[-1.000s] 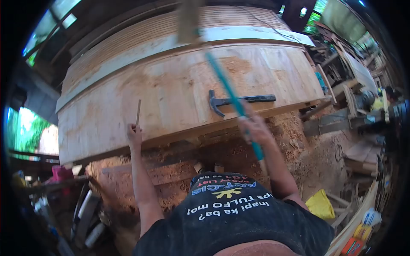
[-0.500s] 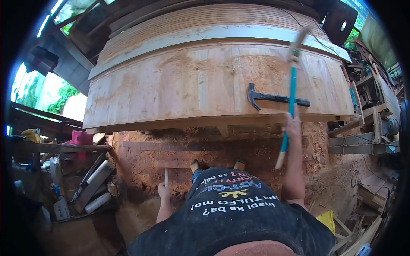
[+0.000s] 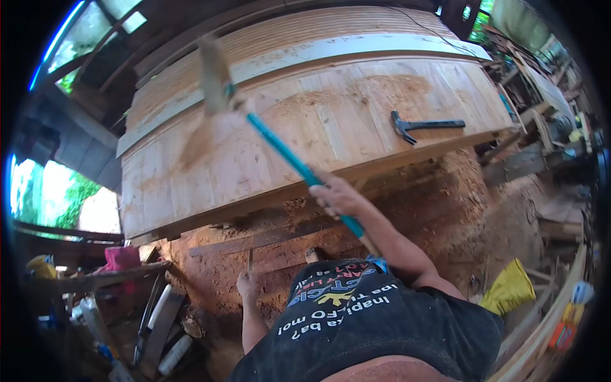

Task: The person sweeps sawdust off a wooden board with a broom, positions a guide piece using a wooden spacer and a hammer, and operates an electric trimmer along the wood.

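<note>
My right hand point(image 3: 337, 196) is closed around the teal handle of a broom point(image 3: 280, 148), held slantwise over a wide wooden panel point(image 3: 254, 184). The broom's pale head, blurred by motion, is above the panel's far left part, with a smear of brown dust beneath it. Down at the left, my left hand point(image 3: 247, 286) is closed on a short, thin stick point(image 3: 250, 260) that points upward; its kind is unclear. A black claw hammer point(image 3: 429, 125) lies on the right part of the panel, apart from both hands.
Sawdust point(image 3: 401, 84) is spread on the panel. Behind it lies a pale board point(image 3: 356, 46) beside ribbed wood. At the left, a cluttered shelf point(image 3: 95, 277) holds a pink container point(image 3: 122, 258). Scrap wood and a yellow bag point(image 3: 509, 290) are at the right.
My right hand has swung the broom from upright at the right to slanting across the panel's left. My left hand still grips the stick. The view has tilted.
</note>
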The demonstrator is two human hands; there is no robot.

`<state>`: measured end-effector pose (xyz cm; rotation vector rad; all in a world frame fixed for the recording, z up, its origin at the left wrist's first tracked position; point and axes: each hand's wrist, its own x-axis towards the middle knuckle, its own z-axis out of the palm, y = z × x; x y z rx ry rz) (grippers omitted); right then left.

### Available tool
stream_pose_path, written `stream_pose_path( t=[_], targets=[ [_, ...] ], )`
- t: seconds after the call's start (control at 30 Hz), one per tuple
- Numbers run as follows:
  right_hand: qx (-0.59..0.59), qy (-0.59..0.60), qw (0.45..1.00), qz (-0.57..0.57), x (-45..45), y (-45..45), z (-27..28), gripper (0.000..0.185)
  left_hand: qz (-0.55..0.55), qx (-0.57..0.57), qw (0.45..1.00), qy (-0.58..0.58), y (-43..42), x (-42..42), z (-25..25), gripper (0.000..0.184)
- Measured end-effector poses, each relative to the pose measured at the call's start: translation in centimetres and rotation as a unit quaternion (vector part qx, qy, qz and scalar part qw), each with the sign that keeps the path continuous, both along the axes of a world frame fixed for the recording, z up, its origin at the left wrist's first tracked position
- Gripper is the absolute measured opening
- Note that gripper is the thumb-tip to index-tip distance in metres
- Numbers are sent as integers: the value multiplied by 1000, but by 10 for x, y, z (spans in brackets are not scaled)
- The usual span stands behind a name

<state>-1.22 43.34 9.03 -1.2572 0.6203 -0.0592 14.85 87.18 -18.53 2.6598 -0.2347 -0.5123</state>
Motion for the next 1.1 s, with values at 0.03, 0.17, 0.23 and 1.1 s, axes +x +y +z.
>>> stream_pose_path(
  t=[0.03, 0.17, 0.23, 1.1],
  targets=[
    [2, 18, 999, -45, -18, -4, 13, 65, -8, 8, 1000, 7, 15, 5, -1, 35],
    [-150, 13, 948, -280, -104, -55, 35, 63, 45, 46, 994, 88, 59, 2, -19, 38],
    [-252, 78, 898, -351, -140, -97, 32, 64, 42, 41, 993, 103, 75, -9, -36, 38],
    [-121, 14, 964, -237, -132, -74, -37, 65, -82, -129, 986, -68, -114, -33, 104, 34]
  ],
)
